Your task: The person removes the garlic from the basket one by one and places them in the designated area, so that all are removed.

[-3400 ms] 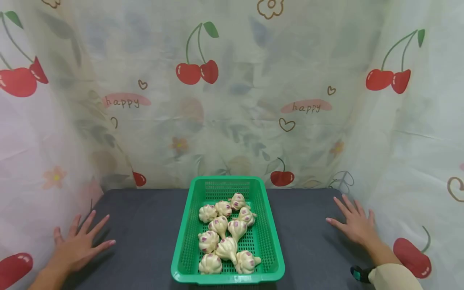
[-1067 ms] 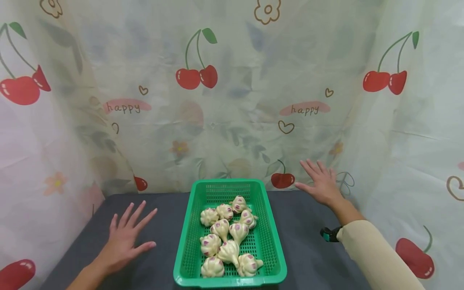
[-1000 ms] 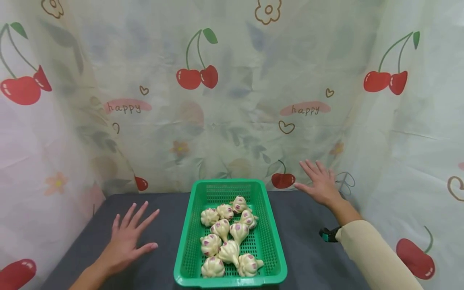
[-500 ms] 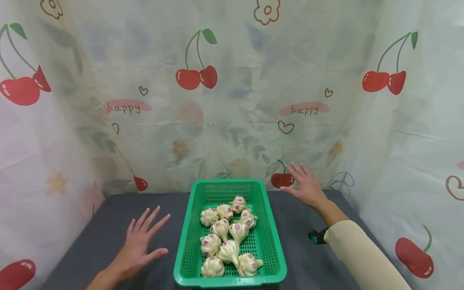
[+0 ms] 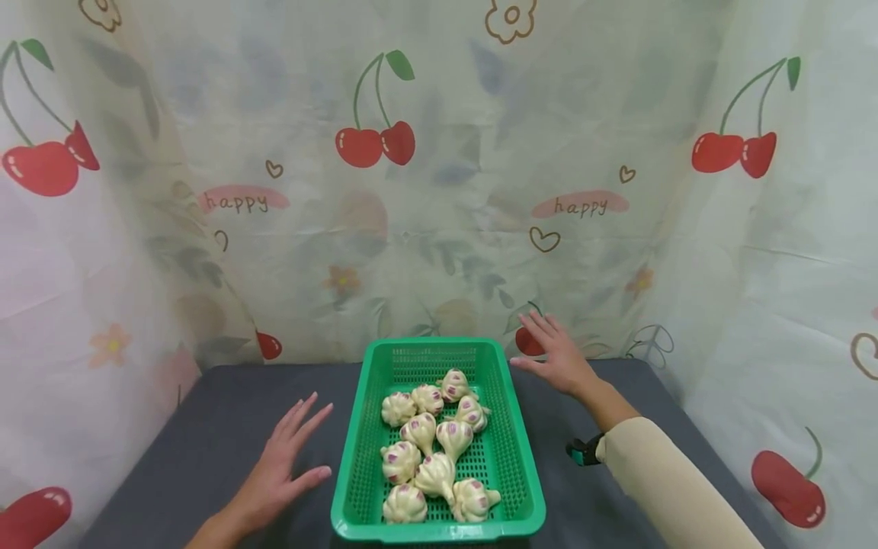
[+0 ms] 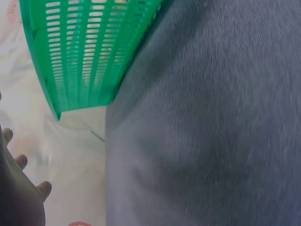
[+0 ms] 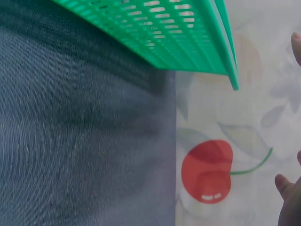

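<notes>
A green plastic basket (image 5: 528,488) with slotted sides stands mid-table in the head view. Several whole garlic bulbs (image 5: 420,431), cream with purple patches, lie inside it. My left hand (image 5: 277,465) hovers to the basket's left, apart from it, fingers extended and thumb spread. Near the basket's far right corner my right hand (image 5: 559,358) is raised, fingers likewise extended; no contact with the rim shows. Both hands hold nothing. Each wrist view shows a slotted side of the basket (image 6: 84,56), with only parts of the fingers (image 7: 285,184) at the frame edge.
A dark grey cloth covers the table (image 5: 274,389). Pale curtains (image 5: 453,191) printed with cherries and flowers hang behind it and along both sides. A dark band with a teal part (image 5: 583,451) sits at my right wrist, below a cream sleeve (image 5: 672,480).
Both hands have moved inward from the table's sides toward the basket, the left going right and the right going left. The basket and garlic bulbs stay in place.
</notes>
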`<state>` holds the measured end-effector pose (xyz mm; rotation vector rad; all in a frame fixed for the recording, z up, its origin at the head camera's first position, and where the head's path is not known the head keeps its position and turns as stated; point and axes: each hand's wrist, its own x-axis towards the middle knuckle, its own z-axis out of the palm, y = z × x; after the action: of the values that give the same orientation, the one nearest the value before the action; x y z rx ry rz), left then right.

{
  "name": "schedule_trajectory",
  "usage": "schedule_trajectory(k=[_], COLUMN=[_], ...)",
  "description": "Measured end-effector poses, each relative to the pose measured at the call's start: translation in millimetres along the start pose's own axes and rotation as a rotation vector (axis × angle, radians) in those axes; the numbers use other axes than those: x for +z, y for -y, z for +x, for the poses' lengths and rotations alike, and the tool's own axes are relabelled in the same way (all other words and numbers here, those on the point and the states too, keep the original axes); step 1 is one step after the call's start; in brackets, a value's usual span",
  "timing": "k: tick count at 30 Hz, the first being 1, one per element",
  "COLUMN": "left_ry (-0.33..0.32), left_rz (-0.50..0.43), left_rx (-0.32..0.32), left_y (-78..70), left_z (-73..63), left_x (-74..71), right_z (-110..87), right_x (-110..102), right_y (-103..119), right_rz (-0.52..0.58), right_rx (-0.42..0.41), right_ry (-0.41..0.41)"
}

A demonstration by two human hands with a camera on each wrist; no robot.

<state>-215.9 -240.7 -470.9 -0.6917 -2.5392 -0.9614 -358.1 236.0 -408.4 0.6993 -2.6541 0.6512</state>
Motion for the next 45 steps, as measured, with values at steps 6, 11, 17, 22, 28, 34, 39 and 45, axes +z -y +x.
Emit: schedule_trajectory(k=[6, 11, 17, 22, 28, 34, 39, 45], left_ry=[0.001, -0.034, -0.091, -0.146, -0.197, -0.232, -0.265, -0.272], left_rz=[-0.131, -0.228, -0.363, -0.481, -0.581, -0.615, -0.619, -0.612], left_rx=[-0.06, -0.099, -0.157, -0.205, -0.256, -0.305, -0.343, -0.316], left_y=[-6.2, -9.8, -15.7, -19.6, -21.3, -20.5, -21.0, -21.2], left_z=[0.7, 5.6, 14.3, 18.6, 19.7, 18.6, 19.0, 21.3], left_x=[12.4, 22.3, 32.2, 42.5, 57.1, 63.5, 66.0, 67.6], right_z=[3.5, 7.2, 12.5, 15.9, 20.0, 25.4, 31.2, 37.9], right_x=[7, 10, 14, 18, 23, 25, 28, 32], right_y=[8, 19, 30, 37, 45, 59, 69, 79], right_rz=[0.068, 0.177, 0.251, 0.307, 0.416, 0.481, 0.547, 0.608], right_rx=[-0.008, 0.048, 0.068, 0.1, 0.128, 0.171, 0.197, 0.251], right_ry=[0.0, 0.008, -0.017, -0.031, -0.057, -0.076, -0.116, -0.141])
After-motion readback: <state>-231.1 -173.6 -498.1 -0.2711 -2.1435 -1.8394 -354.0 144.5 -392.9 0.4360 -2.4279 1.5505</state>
